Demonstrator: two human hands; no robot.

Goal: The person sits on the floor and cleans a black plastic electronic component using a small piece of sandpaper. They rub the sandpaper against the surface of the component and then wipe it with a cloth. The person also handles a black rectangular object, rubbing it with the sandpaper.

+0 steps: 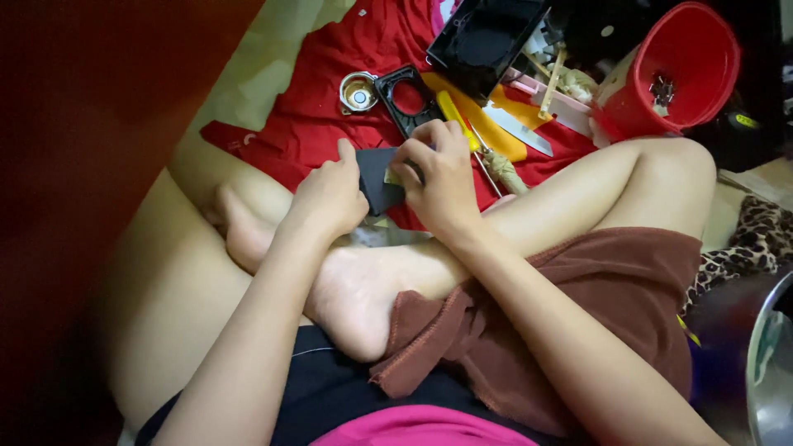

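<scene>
I sit cross-legged on the floor and hold a small flat black piece [377, 177] between both hands above my legs. My left hand [329, 198] grips its left edge with the thumb up. My right hand [442, 177] closes on its right side, fingertips pressing on a small pale part at the piece's top edge. Much of the black piece is hidden under my fingers.
On a red cloth [322, 91] lie a black square frame with a round hole [406, 97], a small metal cup [358, 91], a yellow-handled screwdriver [457, 120], a knife blade [516, 128] and a black fan housing [483, 37]. A red bucket [673, 70] holding small screws lies at the right.
</scene>
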